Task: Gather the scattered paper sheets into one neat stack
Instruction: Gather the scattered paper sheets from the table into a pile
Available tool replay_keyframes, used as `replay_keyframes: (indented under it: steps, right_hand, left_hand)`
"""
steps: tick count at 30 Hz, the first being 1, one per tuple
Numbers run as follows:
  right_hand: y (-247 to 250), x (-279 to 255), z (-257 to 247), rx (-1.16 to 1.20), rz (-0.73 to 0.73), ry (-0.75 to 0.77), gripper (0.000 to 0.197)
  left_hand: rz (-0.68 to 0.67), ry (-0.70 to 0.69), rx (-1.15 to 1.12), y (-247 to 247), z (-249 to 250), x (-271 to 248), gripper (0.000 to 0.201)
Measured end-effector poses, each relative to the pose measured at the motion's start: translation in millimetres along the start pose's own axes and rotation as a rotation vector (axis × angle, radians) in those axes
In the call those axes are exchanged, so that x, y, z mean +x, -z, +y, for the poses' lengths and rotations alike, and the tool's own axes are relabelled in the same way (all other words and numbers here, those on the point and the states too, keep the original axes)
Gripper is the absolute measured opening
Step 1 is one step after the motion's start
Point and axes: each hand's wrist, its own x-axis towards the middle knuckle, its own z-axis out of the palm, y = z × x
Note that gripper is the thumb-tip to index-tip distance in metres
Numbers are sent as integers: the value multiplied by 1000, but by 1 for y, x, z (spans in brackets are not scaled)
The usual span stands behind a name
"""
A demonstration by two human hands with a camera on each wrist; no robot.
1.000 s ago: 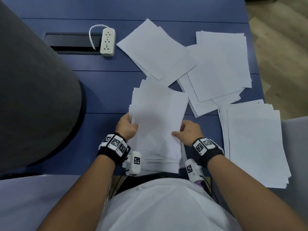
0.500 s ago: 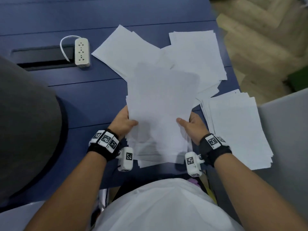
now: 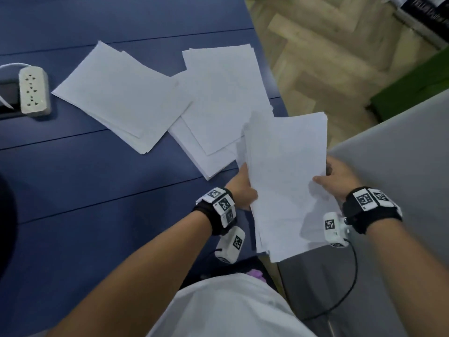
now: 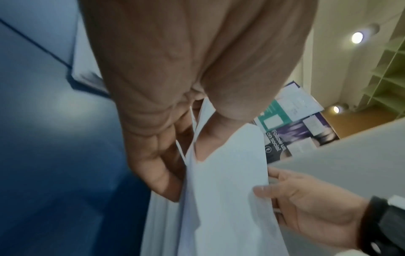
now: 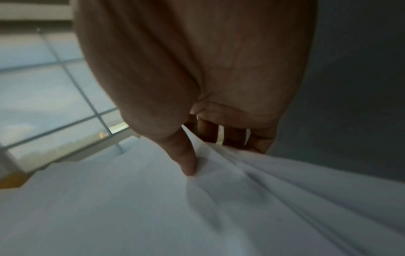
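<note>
Currently clamped between both hands: paper bundle (image 3: 286, 181), lifted over table edge (image 3: 279, 103). Left hand (image 3: 241, 188) pinching its left edge, right hand (image 3: 337, 176) its right edge, thumbs on top.

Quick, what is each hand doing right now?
Left hand: closed, gripping the paper stack.
Right hand: closed, gripping the same stack.

The head camera looks steeply down from above at the blue table (image 3: 97, 190). Each wrist camera looks close along its palm, tilted upward. All three views share the held sheaf of paper (image 3: 286, 181); the left wrist view also catches the right hand (image 4: 311, 206).
</note>
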Motion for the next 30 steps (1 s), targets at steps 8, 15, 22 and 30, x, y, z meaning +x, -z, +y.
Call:
replay_keyframes:
  steps: [8,15,22,30]
  right_hand:
    - [-6,32,34,-167,-8,-85,22]
    - [-8,48,45,-142,95,31,19]
    - [-11,55,26,-75,93,26,15]
    - [-33,52,-12,-286,257,214,65]
  left_hand:
    - [331,253,198,-39,-6,40,39]
    - [375,258,177,-31,-6,45,30]
    - [372,339,177,-30,-1,44,26]
    - [548,266,442,29,16,37,31]
